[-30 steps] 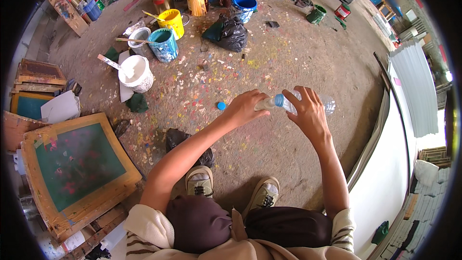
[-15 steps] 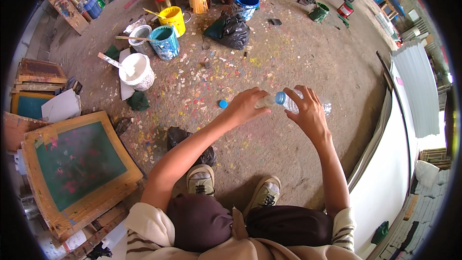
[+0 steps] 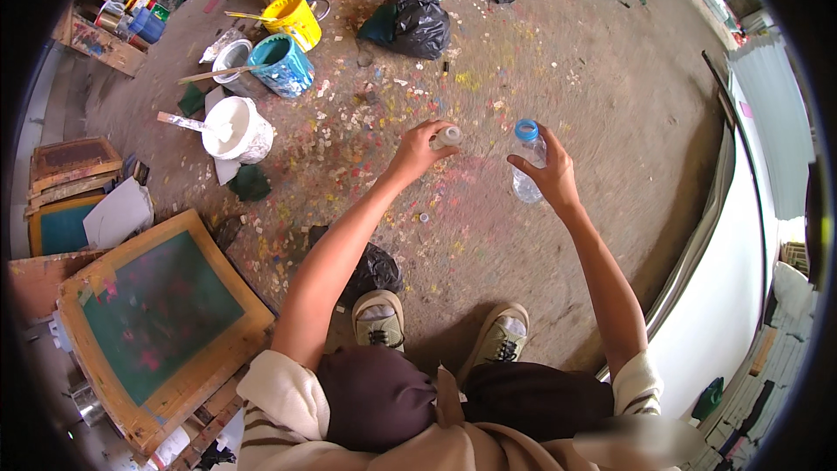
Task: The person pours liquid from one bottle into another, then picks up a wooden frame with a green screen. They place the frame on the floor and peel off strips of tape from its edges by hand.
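My left hand [image 3: 422,155] is closed around a small translucent bottle [image 3: 450,135], gripping its side with thumb and fingers. The small bottle's round whitish mouth faces me. Farther right, my right hand [image 3: 555,170] holds a clear plastic bottle [image 3: 528,185] roughly upright, with a blue ring around its top. A gap separates the two bottles, both held above the paint-spotted floor. What they contain cannot be made out. Below my left hand, a tiny bluish-white cap-like piece [image 3: 424,218] lies on the floor.
At the far left stand a white bucket [image 3: 253,141], a teal bucket [image 3: 295,78] and a yellow bucket [image 3: 303,26]. A black plastic bag [image 3: 423,30] sits beyond my hands. A wooden-framed screen [image 3: 166,314] leans at left; a white panel [image 3: 697,323] stands at right.
The two bottles, mouth to mouth before, are now apart. The right bottle has turned from lying sideways to upright. A blue cap near my left forearm no longer shows there. The view has shifted slightly.
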Motion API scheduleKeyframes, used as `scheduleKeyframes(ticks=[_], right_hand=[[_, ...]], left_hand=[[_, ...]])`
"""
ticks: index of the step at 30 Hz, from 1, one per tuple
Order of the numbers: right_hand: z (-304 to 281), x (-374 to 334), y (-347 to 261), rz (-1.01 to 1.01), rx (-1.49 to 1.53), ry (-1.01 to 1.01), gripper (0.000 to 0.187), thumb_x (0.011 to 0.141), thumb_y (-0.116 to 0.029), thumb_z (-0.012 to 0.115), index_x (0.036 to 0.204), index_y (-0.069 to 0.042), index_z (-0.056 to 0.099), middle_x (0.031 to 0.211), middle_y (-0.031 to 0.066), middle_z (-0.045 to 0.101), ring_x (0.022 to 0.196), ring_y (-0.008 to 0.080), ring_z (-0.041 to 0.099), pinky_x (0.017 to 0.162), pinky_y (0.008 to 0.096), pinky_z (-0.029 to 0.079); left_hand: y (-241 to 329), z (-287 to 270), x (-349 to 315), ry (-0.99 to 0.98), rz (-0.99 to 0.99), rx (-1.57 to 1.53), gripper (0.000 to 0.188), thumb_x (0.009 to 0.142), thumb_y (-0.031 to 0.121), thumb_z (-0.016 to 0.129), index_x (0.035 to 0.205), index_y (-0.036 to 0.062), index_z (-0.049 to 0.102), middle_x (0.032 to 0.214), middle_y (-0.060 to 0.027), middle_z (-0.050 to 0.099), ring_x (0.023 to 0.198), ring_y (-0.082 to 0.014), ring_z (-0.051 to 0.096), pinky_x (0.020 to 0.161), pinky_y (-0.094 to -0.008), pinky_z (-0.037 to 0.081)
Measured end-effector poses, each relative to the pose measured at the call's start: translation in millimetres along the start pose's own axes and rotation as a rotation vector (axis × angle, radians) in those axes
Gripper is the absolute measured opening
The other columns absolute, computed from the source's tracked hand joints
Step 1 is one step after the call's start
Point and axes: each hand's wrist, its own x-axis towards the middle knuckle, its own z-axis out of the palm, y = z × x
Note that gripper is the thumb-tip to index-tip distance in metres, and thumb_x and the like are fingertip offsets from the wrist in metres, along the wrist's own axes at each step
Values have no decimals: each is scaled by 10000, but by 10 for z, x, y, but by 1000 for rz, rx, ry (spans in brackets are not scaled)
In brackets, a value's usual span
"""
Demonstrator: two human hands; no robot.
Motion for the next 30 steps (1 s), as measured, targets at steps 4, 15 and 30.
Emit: scheduleKeyframes(ticks=[4, 15, 30], right_hand=[[83, -15, 118, 6, 20, -9, 675, 715, -317, 798, 1264, -62, 499, 1158, 127, 602, 1105, 258, 575, 932, 380, 449], [209, -74, 156, -10, 1, -49, 679, 688, -296, 809, 1256, -69, 512, 1177, 128, 575, 1105, 286, 565, 933, 409, 471], [80, -462, 42, 5, -25, -110, 759, 669, -312, 822, 1290, -69, 460, 1252, 155, 551, 1208, 325, 496, 981, 430, 442]], left_hand=[[-215, 110, -15, -46, -69, 29, 347, 793, 176, 730, 1109, 88, 617, 1084, -74, 631, 1019, -202, 617, 896, -353, 521], [-362, 153, -156, 60, -89, -54, 540, 765, 225, 756, 1232, 111, 510, 1215, -109, 549, 1131, -232, 552, 897, -344, 486], [116, -107, -493, 436, 22, 61, 301, 766, 88, 736, 1029, 54, 594, 953, -51, 632, 844, -156, 623, 754, -294, 505]])
